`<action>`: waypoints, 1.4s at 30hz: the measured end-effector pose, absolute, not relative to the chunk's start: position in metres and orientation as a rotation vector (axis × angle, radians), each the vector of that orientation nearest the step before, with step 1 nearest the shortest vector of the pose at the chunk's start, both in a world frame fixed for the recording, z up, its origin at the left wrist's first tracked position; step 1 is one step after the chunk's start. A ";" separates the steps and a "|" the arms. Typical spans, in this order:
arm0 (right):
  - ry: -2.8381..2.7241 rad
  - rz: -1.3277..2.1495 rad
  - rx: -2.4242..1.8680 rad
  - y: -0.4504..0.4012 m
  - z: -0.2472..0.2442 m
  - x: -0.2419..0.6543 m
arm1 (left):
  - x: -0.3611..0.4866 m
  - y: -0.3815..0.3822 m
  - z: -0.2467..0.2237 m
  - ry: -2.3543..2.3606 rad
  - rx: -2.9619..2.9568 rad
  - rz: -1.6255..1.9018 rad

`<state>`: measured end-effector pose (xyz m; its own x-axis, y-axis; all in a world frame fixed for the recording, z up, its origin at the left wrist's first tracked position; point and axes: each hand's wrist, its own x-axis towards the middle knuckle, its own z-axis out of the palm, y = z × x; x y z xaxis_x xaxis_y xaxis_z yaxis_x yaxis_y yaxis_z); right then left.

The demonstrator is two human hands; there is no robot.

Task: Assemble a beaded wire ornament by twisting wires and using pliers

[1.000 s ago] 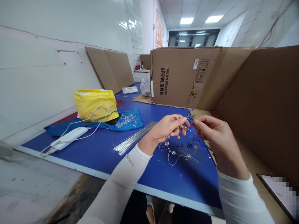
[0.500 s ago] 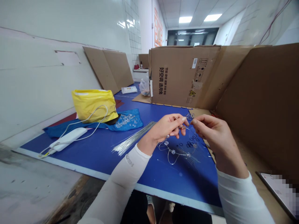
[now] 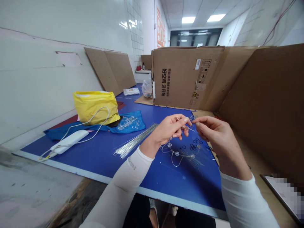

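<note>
A blue table (image 3: 166,182) is stretching below both grips, with a cardboard box (image 3: 182,76) standing beyond them and a bundle of metal wires (image 3: 135,142) lying to their left. The left hand (image 3: 169,128) is gripping a beaded wire strand (image 3: 177,154), which is hanging beneath both hands; the right hand (image 3: 219,137) is pinching, its hold too small to tell. Black rings (image 3: 193,147) are lying below the grips.

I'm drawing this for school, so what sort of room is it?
Probably a small workshop: there's a blue worktable, a bundle of wires, clear beads on blue cloth and a big cardboard box.
</note>
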<state>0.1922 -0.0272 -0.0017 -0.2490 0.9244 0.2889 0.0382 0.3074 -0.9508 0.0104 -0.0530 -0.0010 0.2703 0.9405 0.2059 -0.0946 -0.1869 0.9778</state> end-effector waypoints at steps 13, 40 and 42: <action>-1.426 1.270 -0.719 -0.023 0.003 0.202 | 0.008 -0.052 -0.002 0.831 1.424 1.185; -1.508 0.815 -0.576 -0.036 0.000 0.200 | 0.007 -0.055 0.003 0.898 1.432 1.150; -1.512 0.792 -0.616 -0.039 0.001 0.198 | 0.007 -0.055 0.002 0.896 1.426 1.154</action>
<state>0.1984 -0.0392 0.0009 -0.0986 0.7746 0.6247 -0.0728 0.6205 -0.7808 0.0072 -0.0546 0.0023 0.2551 0.9495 0.1826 -0.0580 -0.1735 0.9831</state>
